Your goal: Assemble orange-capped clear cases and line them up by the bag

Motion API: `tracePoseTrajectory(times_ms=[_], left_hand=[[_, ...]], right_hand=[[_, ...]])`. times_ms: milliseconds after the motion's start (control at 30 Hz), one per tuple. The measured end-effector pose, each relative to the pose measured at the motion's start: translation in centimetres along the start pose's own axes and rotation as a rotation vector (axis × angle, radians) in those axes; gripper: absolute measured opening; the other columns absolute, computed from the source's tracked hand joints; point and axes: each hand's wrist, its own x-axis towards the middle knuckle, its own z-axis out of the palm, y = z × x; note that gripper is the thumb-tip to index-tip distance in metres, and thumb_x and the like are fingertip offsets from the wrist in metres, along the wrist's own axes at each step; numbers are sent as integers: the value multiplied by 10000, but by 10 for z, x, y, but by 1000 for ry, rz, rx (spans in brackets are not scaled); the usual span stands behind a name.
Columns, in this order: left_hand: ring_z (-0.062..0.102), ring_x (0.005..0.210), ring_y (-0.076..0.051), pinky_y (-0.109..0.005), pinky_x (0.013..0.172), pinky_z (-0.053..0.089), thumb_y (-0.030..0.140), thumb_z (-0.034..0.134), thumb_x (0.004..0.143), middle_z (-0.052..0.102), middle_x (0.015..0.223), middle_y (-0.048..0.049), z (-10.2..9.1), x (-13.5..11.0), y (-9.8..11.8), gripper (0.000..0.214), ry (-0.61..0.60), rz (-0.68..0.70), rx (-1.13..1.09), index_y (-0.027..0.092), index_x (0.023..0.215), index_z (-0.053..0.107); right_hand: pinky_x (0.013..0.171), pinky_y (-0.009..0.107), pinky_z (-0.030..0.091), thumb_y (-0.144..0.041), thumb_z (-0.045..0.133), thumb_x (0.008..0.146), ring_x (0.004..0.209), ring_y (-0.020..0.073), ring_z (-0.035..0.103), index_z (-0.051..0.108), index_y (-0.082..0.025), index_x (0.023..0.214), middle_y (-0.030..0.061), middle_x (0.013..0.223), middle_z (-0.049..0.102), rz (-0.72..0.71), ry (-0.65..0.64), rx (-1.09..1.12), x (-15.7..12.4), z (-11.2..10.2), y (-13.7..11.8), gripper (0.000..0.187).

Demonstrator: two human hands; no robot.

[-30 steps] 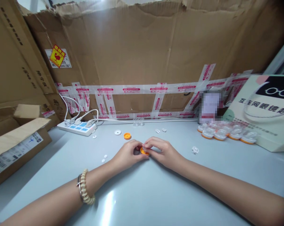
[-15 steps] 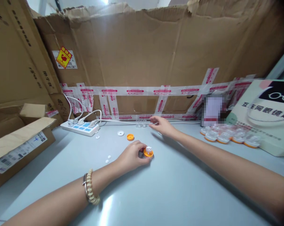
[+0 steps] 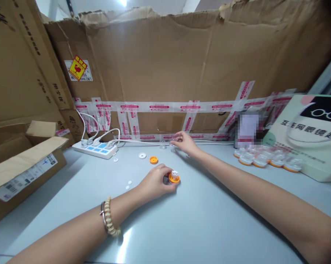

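My left hand (image 3: 161,179) is closed around an orange round base (image 3: 174,178) with a small white part (image 3: 174,173) standing upright in its middle. At the back of the table, my right hand (image 3: 183,142) pinches a small clear plastic cup, mostly hidden by the fingertips. Just left of those fingers a second clear plastic cup (image 3: 162,145) stands on the table. An orange ring-shaped piece (image 3: 153,160) and a white disc with a hole (image 3: 142,156) lie beyond my left hand. Two tiny white pieces (image 3: 128,184) rest left of my left wrist.
A white power strip (image 3: 95,149) with plugged cables sits at the back left, beside an open cardboard box (image 3: 28,168). Several orange-based clear assemblies (image 3: 260,160) stand at the right before a paper bag (image 3: 305,146). A big cardboard sheet (image 3: 154,66) walls off the back.
My right hand has moved slightly left and its fingers have closed on one of the two clear cups. My left hand keeps its hold; the view has shifted a little.
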Motion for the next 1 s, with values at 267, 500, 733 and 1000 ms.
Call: tracePoseTrajectory(times_ms=[267, 500, 733, 1000], left_hand=[[532, 719, -162, -264, 681, 429, 274, 597, 695, 567, 778, -39, 2, 1, -5, 171, -7, -4, -32, 151, 810, 627], [525, 717, -155, -251, 668, 418, 268, 594, 700, 562, 759, -28, 2, 2, -6, 170, -21, 1, -40, 148, 816, 630], [526, 717, -158, -261, 675, 418, 277, 592, 704, 550, 750, -31, 3, 3, -7, 156, -19, 5, -39, 139, 775, 611], [540, 738, -170, -278, 696, 419, 296, 622, 692, 587, 792, -42, 4, 4, -8, 216, -16, -23, -64, 140, 842, 619]], right_hand=[[833, 349, 475, -297, 671, 672, 883, 156, 613, 495, -184, 859, 49, 940, 624, -40, -316, 302, -87, -36, -37, 280], [820, 380, 472, -292, 674, 676, 857, 169, 596, 542, -177, 841, 52, 912, 617, -70, -421, 214, -99, -27, -31, 241], [846, 372, 463, -264, 657, 697, 869, 168, 602, 564, -155, 846, 52, 887, 628, -103, -460, 176, -102, -25, -29, 206], [870, 368, 454, -235, 633, 720, 891, 170, 610, 571, -167, 834, 38, 886, 646, -151, -479, 168, -105, -23, -25, 147]])
